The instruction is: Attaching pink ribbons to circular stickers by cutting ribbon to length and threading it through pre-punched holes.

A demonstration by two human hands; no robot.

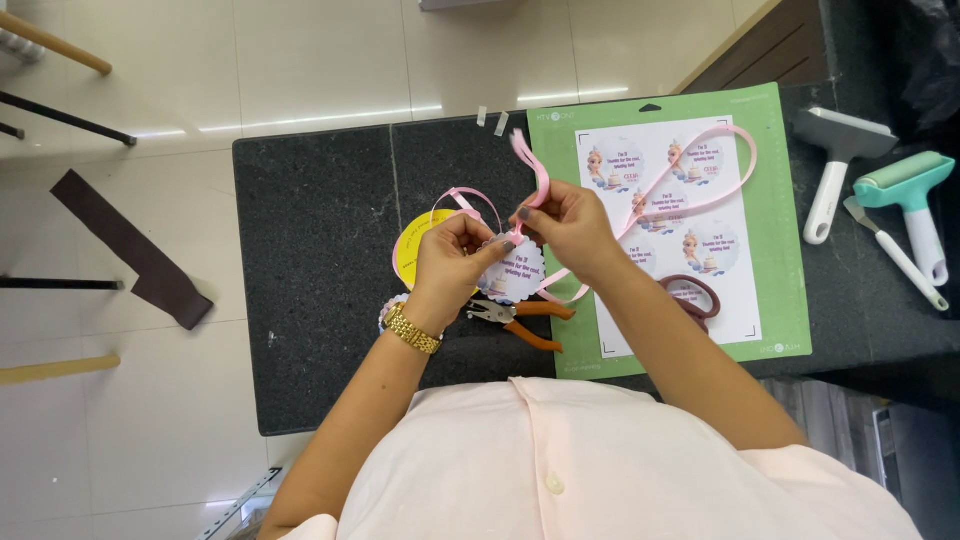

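Observation:
My left hand (450, 262) pinches the top edge of a round scalloped paper tag (512, 272) with a printed picture, held above the dark stone counter (320, 290). My right hand (570, 225) grips a pink ribbon (535, 172) right at the tag's top, fingers closed on it. The ribbon loops upward from my fingers, curls left over a yellow ribbon spool (410, 245), and trails right across a printed sheet. A gold watch (411, 329) sits on my left wrist.
Orange-handled punch pliers (520, 318) lie below the tag. A green cutting mat (785, 215) carries a white sheet of round printed tags (690, 200) and a dark hair tie (690, 292). A white scraper (835, 165), teal roller (915, 200) and spatula (895, 255) lie right.

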